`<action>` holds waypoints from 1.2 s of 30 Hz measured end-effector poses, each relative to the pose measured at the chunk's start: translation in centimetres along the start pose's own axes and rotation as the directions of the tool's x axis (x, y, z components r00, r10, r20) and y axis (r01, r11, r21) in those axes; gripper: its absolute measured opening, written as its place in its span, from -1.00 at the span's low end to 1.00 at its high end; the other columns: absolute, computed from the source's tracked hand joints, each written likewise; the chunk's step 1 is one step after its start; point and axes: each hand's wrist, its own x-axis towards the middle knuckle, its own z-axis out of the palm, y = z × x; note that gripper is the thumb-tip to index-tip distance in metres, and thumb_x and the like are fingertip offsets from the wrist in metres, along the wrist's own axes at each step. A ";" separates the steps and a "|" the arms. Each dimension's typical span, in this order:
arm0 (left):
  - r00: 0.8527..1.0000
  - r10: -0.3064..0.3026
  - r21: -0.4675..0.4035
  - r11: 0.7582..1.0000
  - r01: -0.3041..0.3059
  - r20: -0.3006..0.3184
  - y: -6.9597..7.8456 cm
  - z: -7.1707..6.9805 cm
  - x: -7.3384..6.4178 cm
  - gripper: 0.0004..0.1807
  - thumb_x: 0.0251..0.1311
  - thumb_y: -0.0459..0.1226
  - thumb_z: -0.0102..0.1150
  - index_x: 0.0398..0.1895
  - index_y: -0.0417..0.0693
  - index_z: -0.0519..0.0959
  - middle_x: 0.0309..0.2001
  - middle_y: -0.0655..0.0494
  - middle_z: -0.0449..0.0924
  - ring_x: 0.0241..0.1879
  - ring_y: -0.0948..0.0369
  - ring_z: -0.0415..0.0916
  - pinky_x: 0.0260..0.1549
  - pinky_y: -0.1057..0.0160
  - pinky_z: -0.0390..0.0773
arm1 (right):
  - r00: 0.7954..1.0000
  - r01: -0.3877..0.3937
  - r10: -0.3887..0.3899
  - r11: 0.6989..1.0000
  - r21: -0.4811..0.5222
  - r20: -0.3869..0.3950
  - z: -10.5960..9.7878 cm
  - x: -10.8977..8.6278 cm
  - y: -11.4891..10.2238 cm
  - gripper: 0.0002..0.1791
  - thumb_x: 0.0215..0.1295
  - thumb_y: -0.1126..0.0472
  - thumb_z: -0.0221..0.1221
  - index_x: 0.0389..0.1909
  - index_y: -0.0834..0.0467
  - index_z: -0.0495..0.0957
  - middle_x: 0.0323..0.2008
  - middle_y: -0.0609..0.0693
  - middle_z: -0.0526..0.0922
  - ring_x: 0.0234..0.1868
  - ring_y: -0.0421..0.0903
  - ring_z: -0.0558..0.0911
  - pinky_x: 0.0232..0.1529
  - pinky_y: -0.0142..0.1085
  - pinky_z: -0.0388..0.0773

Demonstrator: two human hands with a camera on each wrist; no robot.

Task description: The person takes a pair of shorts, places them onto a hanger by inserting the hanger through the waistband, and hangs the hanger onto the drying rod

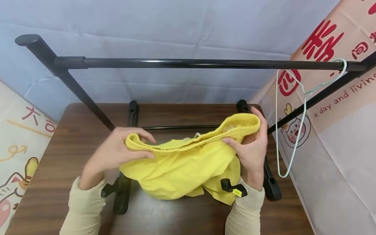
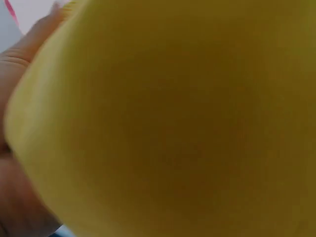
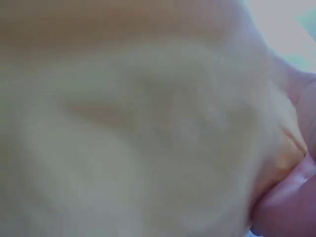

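Yellow shorts with a gathered elastic waistband hang between both hands, the waistband uppermost and partly spread. My left hand holds the left end of the waistband, thumb in front and fingers at the far side. At the right end, higher up, my right hand grips the band with its thumb on the near edge and fingers behind. A small whitish bit shows at the band's middle. In the left wrist view the yellow cloth fills most of the picture; blurred cloth also covers much of the right wrist view.
A black garment rack stands on the brown wooden table, its top bar running across beyond the hands. A pale green hanger hangs at the bar's right end. Rack feet flank the shorts. Printed cloth walls enclose the sides.
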 end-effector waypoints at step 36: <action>0.497 0.726 0.788 0.603 -0.126 -0.476 3.5 -1.1 -0.5 -0.52 0.32 0.07 0.40 -0.53 -0.14 0.72 -0.62 -0.07 0.57 -0.71 -0.04 0.37 -0.69 0.01 0.27 | 0.739 -0.076 0.371 0.876 -0.477 0.563 -1.6 2.0 3.8 -0.59 0.30 0.30 0.44 0.15 0.12 0.67 -0.03 -0.01 0.77 -0.09 -0.28 0.73 -0.03 -0.37 0.68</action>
